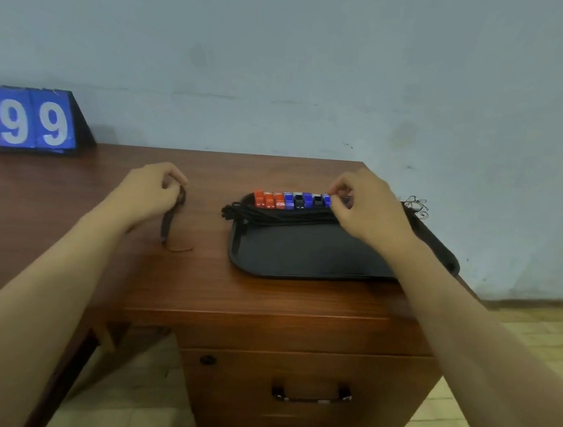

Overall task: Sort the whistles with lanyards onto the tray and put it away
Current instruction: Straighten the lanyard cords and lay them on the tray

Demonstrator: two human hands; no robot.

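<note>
A row of whistles (294, 201) sits along the far edge of the black tray (303, 259): three orange ones at the left end, then blue and black ones mixed. Their black lanyards (259, 215) lie bundled just in front of them, the looped ends spilling over the tray's left rim. My right hand (368, 210) is at the right end of the row, thumb and forefinger pinching a blue whistle there. A tangle of thin cord (417, 205) pokes out behind that hand, past the tray's far corner.

My left hand (150, 193) is well to the left of the tray, fingers curled and pinching a dark lanyard (172, 218) that hangs down to the brown wooden surface (200, 284); whether a whistle is on it I cannot tell.

A flip scoreboard (31, 121) showing 99 on blue cards stands at the far left. Below the surface are drawers with metal handles (309, 396).
</note>
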